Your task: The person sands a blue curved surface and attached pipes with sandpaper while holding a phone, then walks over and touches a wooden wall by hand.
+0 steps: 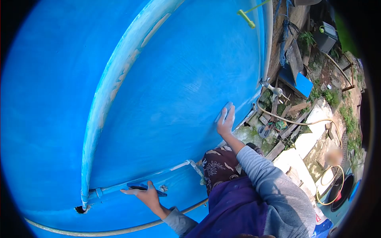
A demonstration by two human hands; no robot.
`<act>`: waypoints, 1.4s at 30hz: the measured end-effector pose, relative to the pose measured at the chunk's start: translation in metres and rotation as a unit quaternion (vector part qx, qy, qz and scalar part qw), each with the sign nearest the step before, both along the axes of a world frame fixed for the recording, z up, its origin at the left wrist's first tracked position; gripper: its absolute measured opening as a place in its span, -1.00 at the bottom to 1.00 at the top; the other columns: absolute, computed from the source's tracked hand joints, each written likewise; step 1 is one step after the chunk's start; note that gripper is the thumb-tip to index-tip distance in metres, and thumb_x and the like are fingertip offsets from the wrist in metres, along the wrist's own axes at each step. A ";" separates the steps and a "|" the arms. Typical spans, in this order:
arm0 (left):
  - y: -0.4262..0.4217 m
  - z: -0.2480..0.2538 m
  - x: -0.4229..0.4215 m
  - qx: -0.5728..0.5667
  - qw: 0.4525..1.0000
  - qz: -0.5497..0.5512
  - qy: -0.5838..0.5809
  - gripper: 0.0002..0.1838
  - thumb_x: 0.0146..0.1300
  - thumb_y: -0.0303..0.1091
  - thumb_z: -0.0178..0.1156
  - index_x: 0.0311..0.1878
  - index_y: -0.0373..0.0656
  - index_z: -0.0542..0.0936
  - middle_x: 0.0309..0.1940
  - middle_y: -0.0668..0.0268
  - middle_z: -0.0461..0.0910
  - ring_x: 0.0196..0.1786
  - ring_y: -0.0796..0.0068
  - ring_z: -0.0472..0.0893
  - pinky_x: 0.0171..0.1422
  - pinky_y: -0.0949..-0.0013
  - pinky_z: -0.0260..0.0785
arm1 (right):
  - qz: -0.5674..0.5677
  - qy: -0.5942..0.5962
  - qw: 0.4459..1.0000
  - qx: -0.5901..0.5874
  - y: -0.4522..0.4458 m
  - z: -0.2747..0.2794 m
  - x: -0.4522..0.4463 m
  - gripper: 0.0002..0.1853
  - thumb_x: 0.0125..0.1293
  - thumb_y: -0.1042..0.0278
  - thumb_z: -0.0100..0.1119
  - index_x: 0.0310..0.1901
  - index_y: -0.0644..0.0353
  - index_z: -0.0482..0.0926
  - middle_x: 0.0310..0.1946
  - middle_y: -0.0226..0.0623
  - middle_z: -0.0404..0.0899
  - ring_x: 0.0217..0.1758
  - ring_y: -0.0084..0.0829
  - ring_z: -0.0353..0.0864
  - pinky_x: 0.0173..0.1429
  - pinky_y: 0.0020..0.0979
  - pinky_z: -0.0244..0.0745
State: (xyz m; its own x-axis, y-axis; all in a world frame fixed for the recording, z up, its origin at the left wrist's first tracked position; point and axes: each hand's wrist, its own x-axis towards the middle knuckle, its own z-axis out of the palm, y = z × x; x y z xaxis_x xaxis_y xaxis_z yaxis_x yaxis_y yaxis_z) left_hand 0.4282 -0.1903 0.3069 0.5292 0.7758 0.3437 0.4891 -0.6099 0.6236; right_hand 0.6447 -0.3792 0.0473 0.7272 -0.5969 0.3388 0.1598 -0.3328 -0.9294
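Observation:
My right hand (226, 123) rests against the broad blue painted surface (170, 95), holding a thin bluish-grey piece (218, 116) beneath its fingers. That piece is mostly covered, so its kind is unclear. The fingertips look dusted with pale powder. Lower left, my left hand (149, 197) grips a flat, dark slab-like object (137, 186) between thumb and fingers, close to the blue surface. A thin blue-painted pipe (131, 181) runs just above this hand. A long curved ridge (106, 91), with worn whitish paint, arches across the blue surface.
A jagged hole (81, 209) opens at the ridge's lower end. A pale tap (276, 91) juts from the right edge, near a yellowish hose (305, 123). Yellow-green cord (247, 19) hangs at the top. Boards, rubble and a grey container (326, 36) lie along the right.

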 end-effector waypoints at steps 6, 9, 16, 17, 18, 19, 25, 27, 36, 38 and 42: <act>-0.003 0.000 0.002 0.003 1.000 -0.022 -0.012 0.23 0.06 -0.65 0.22 0.51 -0.29 -0.57 0.47 -0.37 -0.04 0.55 -0.15 0.05 0.60 0.08 -0.10 | 0.021 0.262 0.928 0.265 -0.028 -0.045 0.008 -0.54 0.58 0.10 -0.19 0.20 0.40 0.29 -0.14 0.14 0.55 -0.01 0.11 0.54 0.14 -0.04 0.36; -0.001 0.000 0.000 0.012 1.000 -0.015 -0.008 0.23 0.04 -0.65 0.23 0.50 -0.33 -0.56 0.44 -0.43 0.03 0.52 -0.22 0.12 0.58 0.07 -0.01 | 0.059 0.123 0.969 0.204 0.008 0.026 -0.016 -0.58 0.56 0.21 -0.16 0.19 0.46 0.29 0.02 0.23 0.47 0.11 0.13 0.47 0.22 -0.06 0.30; -0.007 0.003 0.007 0.013 1.000 -0.005 -0.003 0.24 0.04 -0.65 0.24 0.50 -0.34 -0.56 0.43 -0.43 0.05 0.51 -0.22 0.15 0.56 0.06 0.02 | 0.105 0.141 0.984 0.036 0.009 -0.011 -0.041 -0.65 0.52 0.25 -0.13 0.10 0.41 0.34 -0.12 0.22 0.50 0.00 0.18 0.49 0.14 0.04 0.33; -0.005 0.001 0.005 0.014 1.000 -0.006 -0.009 0.24 0.04 -0.65 0.24 0.50 -0.34 -0.56 0.43 -0.43 0.05 0.51 -0.22 0.15 0.56 0.06 0.02 | 0.098 0.284 0.946 0.124 0.001 -0.062 -0.039 -0.66 0.52 0.22 -0.12 0.10 0.36 0.35 -0.22 0.16 0.51 -0.09 0.15 0.52 0.07 0.08 0.35; 0.000 -0.003 0.002 0.027 1.000 0.004 -0.002 0.24 0.04 -0.65 0.24 0.50 -0.33 -0.56 0.42 -0.43 0.05 0.50 -0.21 0.16 0.56 0.06 0.03 | 0.089 0.417 0.880 0.209 -0.011 -0.104 -0.041 -0.67 0.53 0.20 -0.11 0.09 0.32 0.36 -0.31 0.11 0.53 -0.19 0.13 0.55 -0.01 0.12 0.37; 0.003 -0.005 0.002 0.041 0.999 0.012 0.005 0.24 0.03 -0.65 0.24 0.50 -0.33 -0.56 0.42 -0.43 0.05 0.50 -0.21 0.18 0.55 0.07 0.04 | 0.078 0.380 0.912 0.135 -0.030 -0.104 -0.049 -0.68 0.54 0.18 -0.11 0.05 0.30 0.36 -0.35 0.07 0.53 -0.25 0.09 0.56 -0.07 0.09 0.38; -0.010 0.002 0.006 0.017 1.000 0.015 -0.003 0.22 0.04 -0.71 0.20 0.51 -0.31 -0.56 0.43 -0.36 0.06 0.47 -0.11 0.20 0.54 0.13 0.05 | 0.103 0.111 0.966 0.209 -0.074 0.010 -0.007 -0.72 0.49 0.20 0.06 -0.21 0.30 0.44 -0.47 -0.13 0.47 -0.42 -0.18 0.43 -0.28 -0.19 0.31; -0.014 0.006 0.008 -0.012 1.000 0.001 -0.016 0.23 0.05 -0.67 0.22 0.51 -0.32 -0.56 0.45 -0.34 0.00 0.50 -0.09 0.14 0.57 0.13 -0.05 | 0.105 -0.028 0.988 0.108 -0.074 0.083 0.009 -0.81 0.43 0.33 0.13 -0.26 0.30 0.47 -0.47 -0.20 0.44 -0.43 -0.23 0.32 -0.30 -0.27 0.25; -0.017 0.008 0.012 -0.030 0.999 0.003 -0.021 0.23 0.08 -0.60 0.24 0.50 -0.34 -0.57 0.48 -0.32 -0.05 0.53 -0.07 0.10 0.62 0.15 -0.15 | -0.057 -0.015 0.997 -0.058 -0.071 0.023 0.037 -0.79 0.45 0.34 0.04 -0.20 0.36 0.47 -0.38 -0.05 0.47 -0.32 0.00 0.43 -0.17 -0.06 0.32; -0.014 0.005 0.012 -0.019 1.000 0.020 -0.001 0.22 0.08 -0.62 0.23 0.50 -0.34 -0.57 0.47 -0.32 -0.01 0.52 -0.06 0.13 0.61 0.16 -0.13 | 0.020 0.195 0.951 0.240 -0.079 0.032 0.038 -0.73 0.50 0.30 -0.06 -0.12 0.41 0.46 -0.32 0.03 0.47 -0.25 0.08 0.44 -0.10 -0.01 0.33; 0.001 -0.003 0.005 0.011 0.999 -0.018 -0.027 0.22 0.04 -0.72 0.21 0.49 -0.37 -0.56 0.37 -0.30 0.20 0.34 -0.01 0.36 0.49 0.18 0.15 | 0.000 -0.037 0.999 0.009 -0.059 0.118 0.021 -0.70 0.52 0.28 -0.12 -0.05 0.44 0.42 -0.30 0.08 0.46 -0.22 0.10 0.45 -0.08 0.00 0.34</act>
State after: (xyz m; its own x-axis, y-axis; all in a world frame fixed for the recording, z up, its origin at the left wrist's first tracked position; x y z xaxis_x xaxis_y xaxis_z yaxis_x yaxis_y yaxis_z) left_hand 0.4332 -0.1888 0.3034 0.5369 0.7489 0.3885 0.4334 -0.6399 0.6345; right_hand 0.6659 -0.4377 0.1651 0.7007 -0.6040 0.3798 0.2275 -0.3155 -0.9213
